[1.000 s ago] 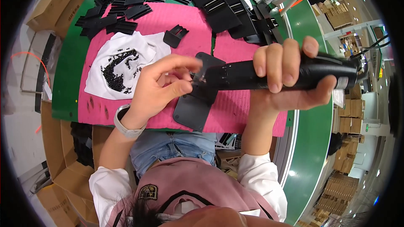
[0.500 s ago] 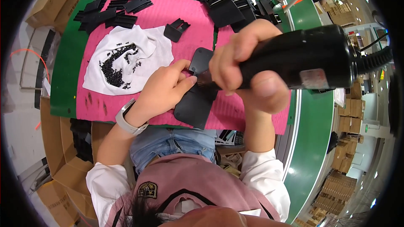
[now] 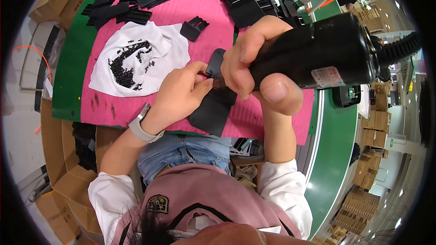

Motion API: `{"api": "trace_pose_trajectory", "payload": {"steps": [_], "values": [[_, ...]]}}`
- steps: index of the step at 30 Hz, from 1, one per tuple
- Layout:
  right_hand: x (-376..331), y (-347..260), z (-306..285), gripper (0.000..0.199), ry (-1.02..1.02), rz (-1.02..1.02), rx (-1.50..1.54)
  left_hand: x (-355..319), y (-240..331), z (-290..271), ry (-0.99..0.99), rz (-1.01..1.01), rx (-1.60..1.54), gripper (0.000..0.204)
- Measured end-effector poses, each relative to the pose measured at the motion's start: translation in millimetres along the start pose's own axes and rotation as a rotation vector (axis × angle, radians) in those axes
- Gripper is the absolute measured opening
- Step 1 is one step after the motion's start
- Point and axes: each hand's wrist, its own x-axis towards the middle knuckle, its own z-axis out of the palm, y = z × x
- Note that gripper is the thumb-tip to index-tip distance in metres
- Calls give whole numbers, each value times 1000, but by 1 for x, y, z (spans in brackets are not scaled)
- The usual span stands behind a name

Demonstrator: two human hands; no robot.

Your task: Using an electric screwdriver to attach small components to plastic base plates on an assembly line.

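Observation:
My right hand (image 3: 263,61) is wrapped round a black corded electric screwdriver (image 3: 313,52), its front end pointing left and down at a flat black plastic part (image 3: 211,113). The bit's tip is hidden behind the fingers and the part. My left hand (image 3: 184,88) has its thumb and forefinger bent together at the part's middle, right by the screwdriver's nose. Whatever those fingertips pinch is too covered to see fully, but they press on the black part. Left of it, a white cloth (image 3: 102,79) bears a heap of small black screws (image 3: 121,72).
A pink ridged mat (image 3: 204,11) lies on the green table (image 3: 66,95). Several black plastic parts (image 3: 245,0) are piled along the far side. One small black bracket (image 3: 194,28) sits beside the cloth. Open cardboard boxes (image 3: 59,154) stand at the left; a black tray (image 3: 346,96) is at the right.
The screwdriver and my right hand have shifted slightly left and up in the view. The left hand stays at the part, and the whole scene has moved a little with the head.

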Motion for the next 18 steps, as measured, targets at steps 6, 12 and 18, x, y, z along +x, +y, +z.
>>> {"api": "trace_pose_trajectory", "payload": {"steps": [6,12,18], "values": [[-7,-1,0,45,-9,-37,0,-9,5,2,65,70,64,27],[-29,-33,-27,52,62,-138,308,-8,18,0,64,-106,-80,40],[-113,-55,-106,53,764,463,-605,-28,36,-28,106,-43,-431,37]]}}
